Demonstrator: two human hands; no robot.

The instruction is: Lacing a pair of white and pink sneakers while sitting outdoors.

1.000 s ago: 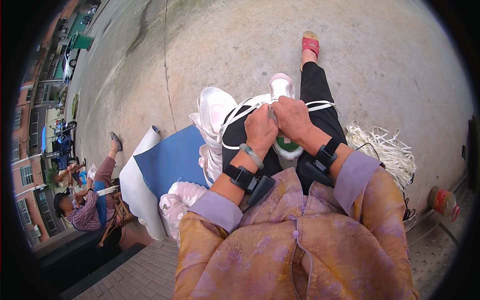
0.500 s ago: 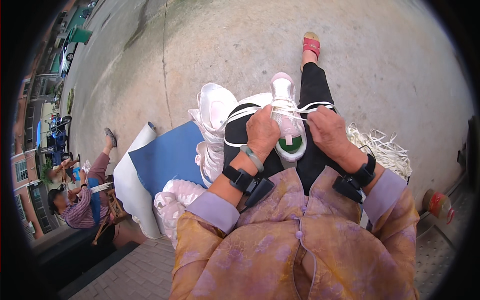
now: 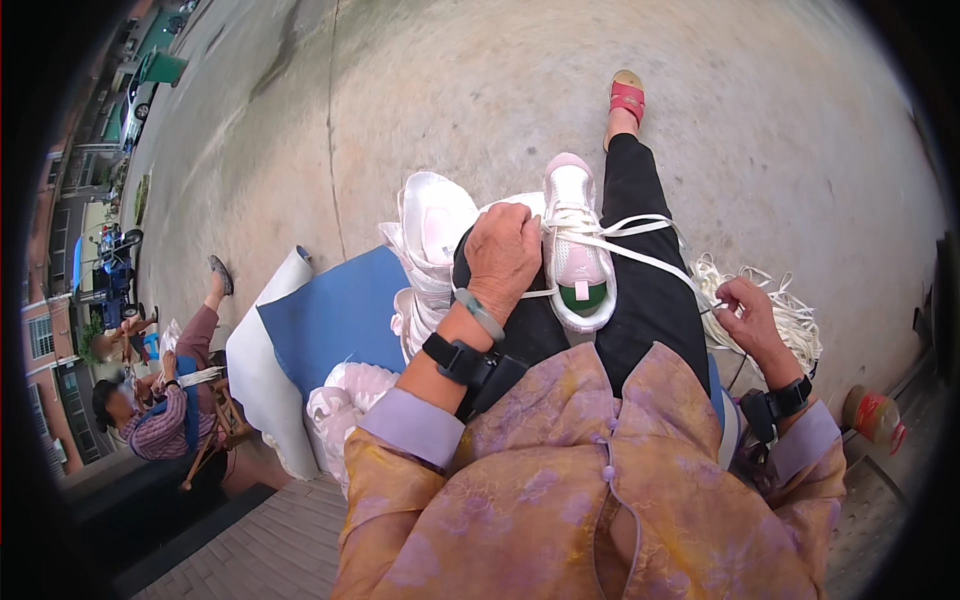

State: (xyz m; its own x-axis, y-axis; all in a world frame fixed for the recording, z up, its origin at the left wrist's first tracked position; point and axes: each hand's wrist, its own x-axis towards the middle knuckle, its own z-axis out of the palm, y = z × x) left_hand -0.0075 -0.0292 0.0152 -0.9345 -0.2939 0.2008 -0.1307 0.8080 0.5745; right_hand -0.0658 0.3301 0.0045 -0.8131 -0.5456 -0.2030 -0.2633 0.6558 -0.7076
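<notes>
A white and pale pink sneaker (image 3: 575, 255) with a green heel lining rests on my lap, toe pointing away. White shoelace (image 3: 640, 258) crosses its tongue and trails out to the right. My left hand (image 3: 503, 250) is closed at the sneaker's left side, on the lace there; its fingertips are partly hidden. Out to the right, away from the shoe, my right hand (image 3: 750, 318) pinches the far stretch of lace. A thin dark piece shows by its fingertips, too small to name.
White and pink shoe pieces (image 3: 435, 225) are stacked left of my lap, with more pink sneakers (image 3: 345, 405) nearer. A blue sheet (image 3: 335, 310) lies beside them. Loose white laces (image 3: 775, 325) are heaped at right, near a bottle (image 3: 873, 418). Another person (image 3: 165, 420) sits far left.
My right hand has moved right and nearer to me, drawing the lace out from the shoe. My left hand has shifted slightly left and stays beside the sneaker.
</notes>
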